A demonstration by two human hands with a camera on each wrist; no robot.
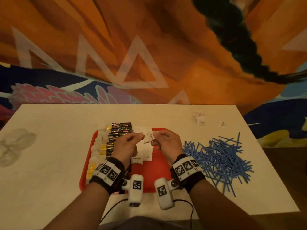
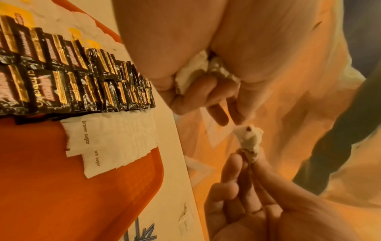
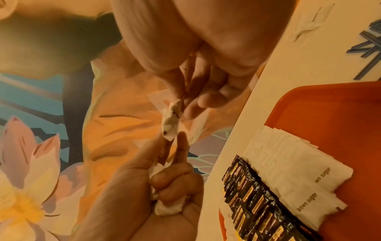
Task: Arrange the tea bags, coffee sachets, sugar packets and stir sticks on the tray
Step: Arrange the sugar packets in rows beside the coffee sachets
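While your right hand (image 1: 163,143) pinches a crumpled white paper sugar packet (image 1: 150,137) above the glossy red tray (image 1: 149,171), your left hand (image 1: 127,145) clenches more packets.

"brown sugar" printed on white sugar packets (image 2: 107,138) on tray (image 2: 62,195).

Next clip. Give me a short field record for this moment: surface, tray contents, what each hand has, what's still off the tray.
surface: white table
tray: red tray, in front of the person
on tray: tea bags along its left edge, then black coffee sachets, then white sugar packets
left hand: holds crumpled packets in its palm
right hand: pinches one sugar packet above the tray
off tray: blue stir sticks heaped to the right; loose packets at the far right
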